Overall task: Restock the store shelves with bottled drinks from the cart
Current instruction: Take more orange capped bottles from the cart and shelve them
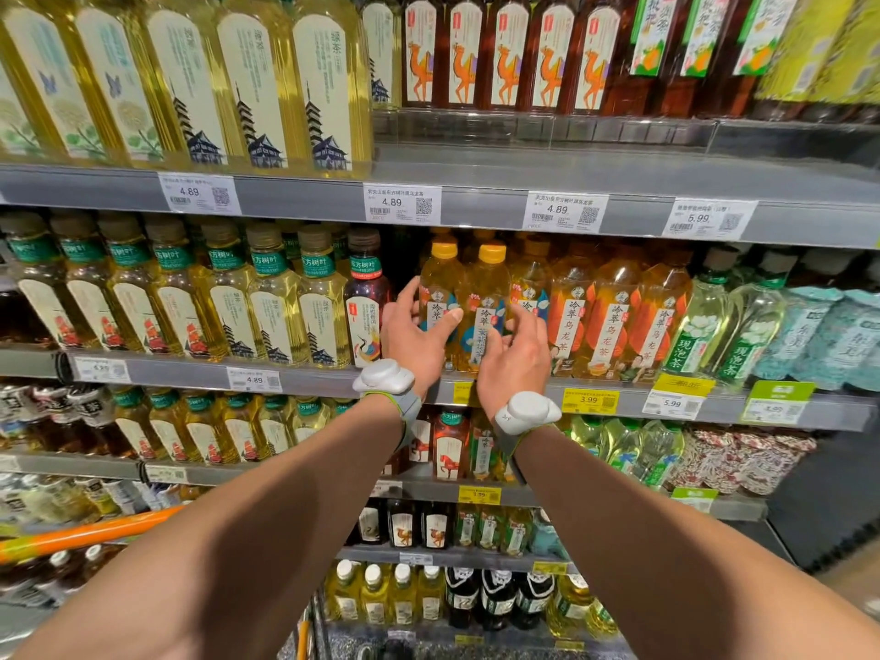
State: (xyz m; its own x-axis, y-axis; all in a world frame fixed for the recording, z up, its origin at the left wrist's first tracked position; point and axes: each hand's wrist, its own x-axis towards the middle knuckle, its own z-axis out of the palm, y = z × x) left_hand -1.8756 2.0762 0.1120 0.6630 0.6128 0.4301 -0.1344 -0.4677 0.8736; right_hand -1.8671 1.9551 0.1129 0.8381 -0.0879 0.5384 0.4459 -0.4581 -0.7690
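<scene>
Yellow-capped plastic, full, likely heavy, slick, best held mid-label: left hand [419,338] wraps the left bottle [439,284] on the shelf [324,379] at frame centre; right hand [514,359] touches the right bottle [486,284], grip unclear.

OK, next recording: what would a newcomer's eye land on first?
Two bare forearms reach up the middle of the frame, each wearing a white wrist device. The left hand grips a yellow-capped bottle on the middle shelf, and the right hand lies against the neighbouring bottle. Packed rows of tea bottles fill the shelves around them, and an orange cart handle cuts in at lower left.
</scene>
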